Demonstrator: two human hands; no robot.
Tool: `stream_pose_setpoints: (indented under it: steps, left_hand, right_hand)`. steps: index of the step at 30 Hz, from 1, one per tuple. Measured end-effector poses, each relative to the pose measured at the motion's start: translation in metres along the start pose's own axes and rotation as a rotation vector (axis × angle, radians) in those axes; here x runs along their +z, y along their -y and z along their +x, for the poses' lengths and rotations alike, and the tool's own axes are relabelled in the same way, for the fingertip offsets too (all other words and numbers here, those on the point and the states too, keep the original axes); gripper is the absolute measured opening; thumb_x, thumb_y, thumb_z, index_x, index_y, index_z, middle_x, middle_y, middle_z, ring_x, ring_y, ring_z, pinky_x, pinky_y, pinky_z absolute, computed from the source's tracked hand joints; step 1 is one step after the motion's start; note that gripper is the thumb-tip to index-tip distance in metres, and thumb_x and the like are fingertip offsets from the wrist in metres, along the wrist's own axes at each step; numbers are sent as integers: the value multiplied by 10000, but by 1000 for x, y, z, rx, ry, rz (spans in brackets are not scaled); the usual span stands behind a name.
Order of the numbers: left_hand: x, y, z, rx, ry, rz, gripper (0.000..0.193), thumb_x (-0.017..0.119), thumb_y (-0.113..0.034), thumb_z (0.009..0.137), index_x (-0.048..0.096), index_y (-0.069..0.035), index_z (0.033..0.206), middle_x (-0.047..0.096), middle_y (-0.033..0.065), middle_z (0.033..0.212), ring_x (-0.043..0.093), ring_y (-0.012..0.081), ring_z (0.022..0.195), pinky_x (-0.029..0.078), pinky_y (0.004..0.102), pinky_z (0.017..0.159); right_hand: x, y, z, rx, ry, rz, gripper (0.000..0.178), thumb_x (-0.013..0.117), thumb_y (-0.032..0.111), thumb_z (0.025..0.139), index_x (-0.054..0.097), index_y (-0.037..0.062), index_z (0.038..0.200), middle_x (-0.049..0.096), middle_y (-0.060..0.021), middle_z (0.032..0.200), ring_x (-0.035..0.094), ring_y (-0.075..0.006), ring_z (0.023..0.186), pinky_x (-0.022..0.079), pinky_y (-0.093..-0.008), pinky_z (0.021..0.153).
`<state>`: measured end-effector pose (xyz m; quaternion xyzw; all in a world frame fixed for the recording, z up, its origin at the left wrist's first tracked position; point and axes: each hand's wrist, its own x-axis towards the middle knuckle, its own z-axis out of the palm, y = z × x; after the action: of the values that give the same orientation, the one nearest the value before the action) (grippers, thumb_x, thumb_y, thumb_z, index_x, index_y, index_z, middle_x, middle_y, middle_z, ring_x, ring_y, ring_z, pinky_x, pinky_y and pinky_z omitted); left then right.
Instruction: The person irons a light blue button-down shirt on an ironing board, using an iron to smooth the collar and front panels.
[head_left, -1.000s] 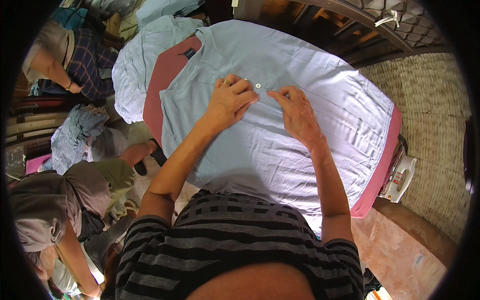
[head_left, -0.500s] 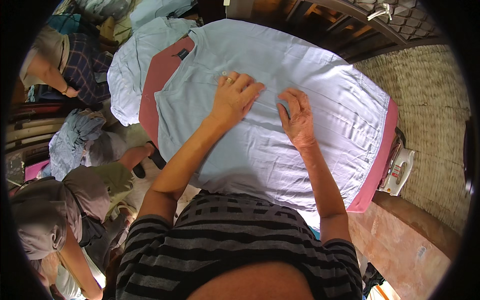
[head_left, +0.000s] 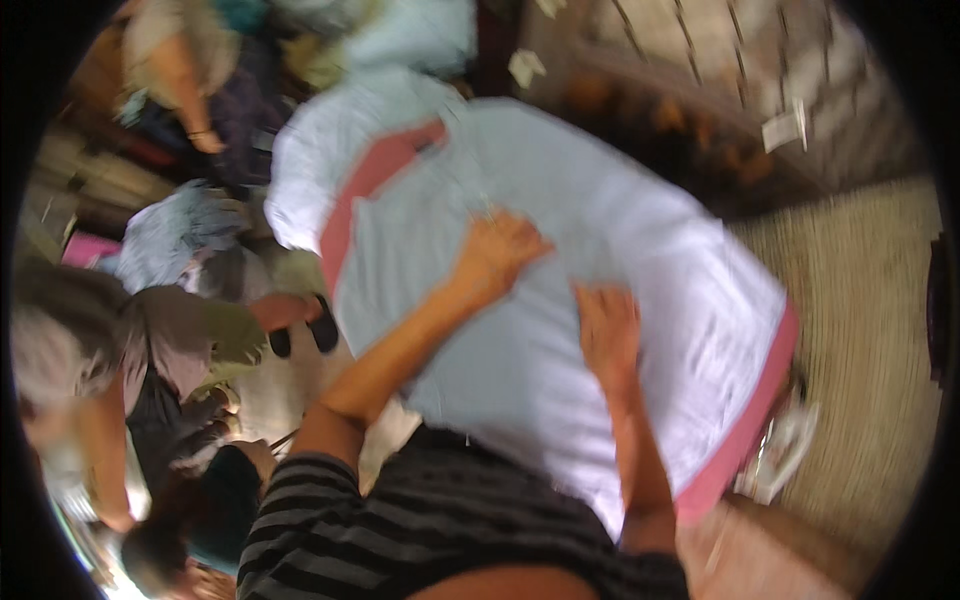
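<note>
A light blue shirt (head_left: pixel 540 190) lies spread over a reddish ironing board (head_left: pixel 385 165), whose cover shows at the collar end and along the right end. On the front of the shirt, left of its middle, rests my left hand (head_left: pixel 497 258). My right hand (head_left: pixel 608 325) is on the cloth a little nearer to me and to the right, with a gap between the two. Both hands look bent at the knuckles. Motion smears the fingers, so whether they pinch the fabric cannot be made out.
A white iron (head_left: pixel 785 455) stands past the board's right end, beside a woven mat (head_left: pixel 870 380). More pale cloth (head_left: pixel 330 150) hangs at the far left. Crumpled blue clothes (head_left: pixel 180 235) are heaped on the left. Several people, one in a grey top (head_left: pixel 60 320), are close by on the left.
The view has swung and blurred, so the board sits lower in it. My hands stay on the shirt; their fingers look more bent than before. Another dark-haired person shows at lower left.
</note>
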<state>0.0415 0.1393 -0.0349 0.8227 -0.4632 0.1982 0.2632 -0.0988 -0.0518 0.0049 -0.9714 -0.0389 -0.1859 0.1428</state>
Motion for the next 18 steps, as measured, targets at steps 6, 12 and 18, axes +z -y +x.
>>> stream_pose_setpoints:
  steps: [6,12,18]
  left_hand:
    - [-11,-15,5,-82,36,-138,228,667,-115,768,726,-242,946,574,-6,1022,535,246,1013,415,433,803]
    - [-19,-22,7,-118,20,-146,246,648,-69,777,715,-236,944,556,-16,1032,525,216,1054,405,402,857]
    - [-16,-24,6,-129,8,-187,267,636,-60,775,714,-238,958,553,-15,1030,519,213,1062,394,400,867]
  right_hand:
    - [8,-13,7,-54,4,91,67,656,149,873,681,117,926,625,-75,870,588,-313,864,443,-459,743]
    - [6,-21,16,-127,-23,133,94,610,184,907,672,115,897,619,-83,849,595,-319,823,426,-465,713]
    - [11,-28,17,-62,31,104,112,578,183,925,657,112,892,621,-87,876,597,-323,840,422,-472,719]
